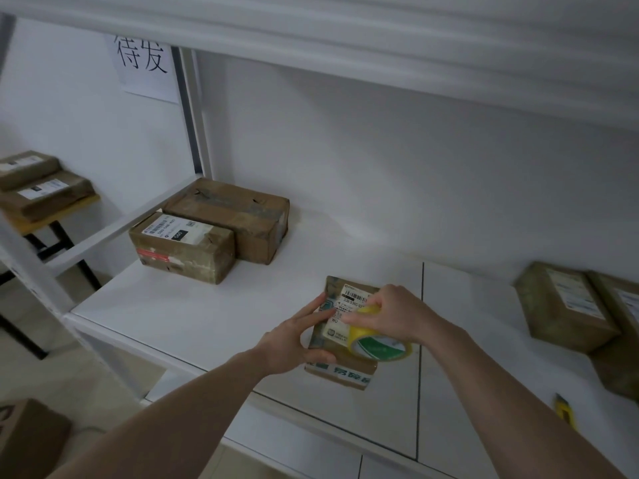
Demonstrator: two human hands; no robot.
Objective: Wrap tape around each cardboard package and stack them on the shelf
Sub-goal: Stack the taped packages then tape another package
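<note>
A small cardboard package with a white shipping label lies on the white shelf, near its front edge. My left hand holds the package's left side, fingers over the top and thumb against the near side. My right hand grips a yellow tape roll with a green-and-white core, held against the top of the package. Two taped cardboard boxes sit side by side at the back left of the shelf.
More labelled packages lie at the shelf's right end. A yellow utility knife lies near the front right. A small table at left carries two parcels. A paper sign hangs on the wall. A brown box stands on the floor.
</note>
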